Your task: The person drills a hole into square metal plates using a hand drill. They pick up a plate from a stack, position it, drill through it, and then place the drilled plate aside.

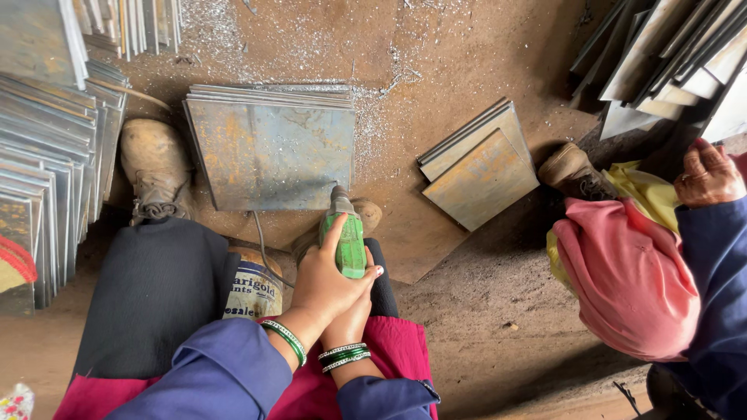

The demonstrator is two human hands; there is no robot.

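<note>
At frame centre, the left hand (327,284) has its fingers wrapped tight round a green drill (347,237), the right hand (350,315) clasped beneath it. The drill's tip meets the lower edge of stacked steel plates (268,148).

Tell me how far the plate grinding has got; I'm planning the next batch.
Done: metal dust lies scattered beyond the stack of plates. In hand: left hand over right hand press the green grinder on the stack's near edge. Left: can't tell; more plates lie beside.
</note>
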